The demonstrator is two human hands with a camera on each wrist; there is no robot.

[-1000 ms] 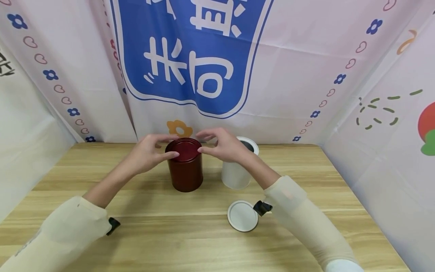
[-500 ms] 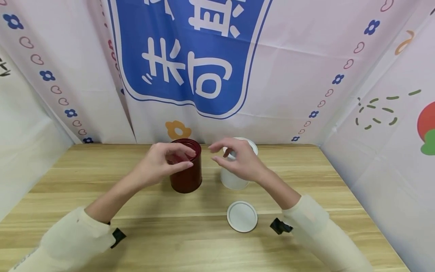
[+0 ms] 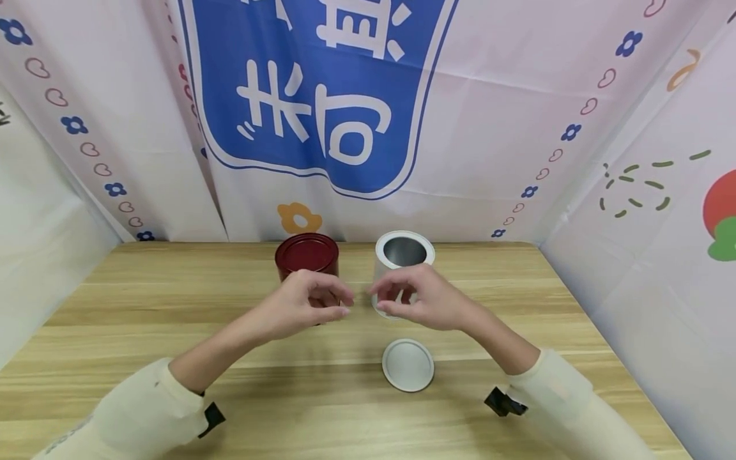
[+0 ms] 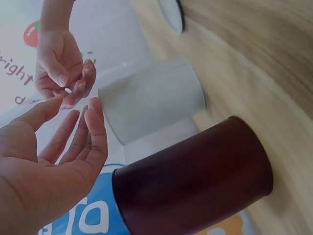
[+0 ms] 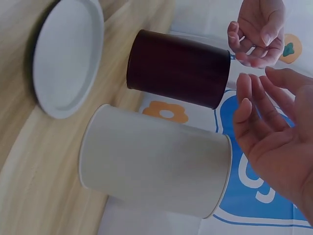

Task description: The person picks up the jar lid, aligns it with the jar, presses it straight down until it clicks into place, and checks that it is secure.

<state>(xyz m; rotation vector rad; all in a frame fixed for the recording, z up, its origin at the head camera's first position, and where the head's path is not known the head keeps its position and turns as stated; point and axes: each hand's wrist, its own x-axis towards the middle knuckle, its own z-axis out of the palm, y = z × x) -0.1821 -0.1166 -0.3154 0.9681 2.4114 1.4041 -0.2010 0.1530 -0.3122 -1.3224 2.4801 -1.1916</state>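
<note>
A dark red tin [image 3: 306, 254] with its lid on stands at the back of the wooden table [image 3: 172, 306]. An open white tin [image 3: 405, 252] stands just right of it. My left hand [image 3: 319, 305] hovers in front of the red tin with relaxed fingers and holds nothing; its bare palm [image 4: 58, 161] fills the left wrist view beside the red tin [image 4: 195, 181]. My right hand [image 3: 402, 299] hovers in front of the white tin, loosely curled and empty. The right wrist view has that hand [image 5: 274, 142] beside the white tin [image 5: 156, 161]. The two hands' fingertips nearly meet.
A white round lid [image 3: 408, 365] lies flat on the table in front of the white tin, below my right hand. Printed cloth walls [image 3: 322, 115] close in the back and both sides. Bare wood stretches to the left and along the front edge.
Both hands have left the red tin's top and drawn back toward me, lower and closer together. The red tin stays put with its lid on.
</note>
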